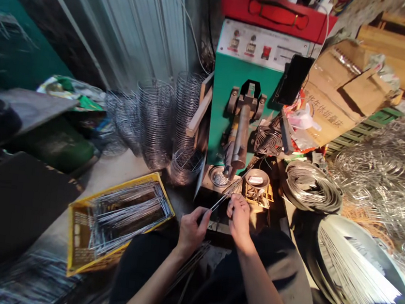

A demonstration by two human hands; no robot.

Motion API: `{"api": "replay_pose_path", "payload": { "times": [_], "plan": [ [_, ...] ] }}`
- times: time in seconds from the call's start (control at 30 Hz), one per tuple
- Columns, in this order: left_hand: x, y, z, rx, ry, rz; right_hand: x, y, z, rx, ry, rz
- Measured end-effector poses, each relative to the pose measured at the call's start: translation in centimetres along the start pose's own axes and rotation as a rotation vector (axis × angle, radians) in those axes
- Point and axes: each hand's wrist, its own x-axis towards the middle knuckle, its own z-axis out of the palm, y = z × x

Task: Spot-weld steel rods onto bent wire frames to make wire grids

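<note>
My left hand is closed around the near end of thin metal rods, which point up and right toward the machine. My right hand is just to the right of the rods, fingers curled together; what it pinches is too small to make out. Beyond both hands stands a green machine with a thick metal arm reaching toward me. Below that arm sit a round dish of small metal bits and a second bowl.
At the left is a yellow crate of metal rods. Stacked wire rings stand behind it. To the right lie a wire coil and a large basin with long rods. A phone is fixed before the machine.
</note>
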Motion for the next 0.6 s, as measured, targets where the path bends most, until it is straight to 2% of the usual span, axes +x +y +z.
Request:
{"api": "replay_pose_path", "payload": {
  "times": [0.6],
  "plan": [
    [1.1,0.8,-0.4,0.022,0.039,0.043,0.7,-0.8,1.4,0.057,0.013,-0.001]
  ]
}}
